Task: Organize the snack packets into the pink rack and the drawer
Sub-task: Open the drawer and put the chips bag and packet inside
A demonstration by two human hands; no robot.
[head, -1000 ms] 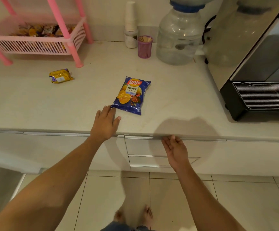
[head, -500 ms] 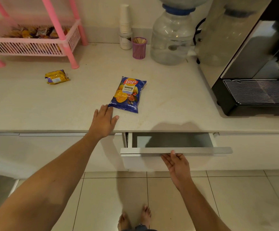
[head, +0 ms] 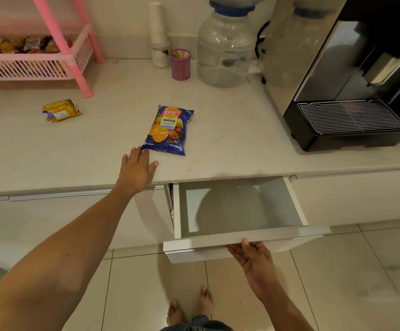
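The right hand point(head: 254, 259) hooks its fingers palm-up under the front lip of the drawer point(head: 242, 242), which stands pulled out and empty, ready for loading. The left hand point(head: 135, 173) lies flat and spread on the counter edge point(head: 74, 163) (apparently for bracing), fingertips touching the blue chip packet point(head: 169, 130) just ahead. A yellow packet point(head: 60, 110) lies well forward-left, near the pink rack point(head: 34, 65).

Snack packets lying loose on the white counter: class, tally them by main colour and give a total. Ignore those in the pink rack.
Blue crinkly chip packet: 1
Yellow small wrapped snack packet: 1
Total: 2
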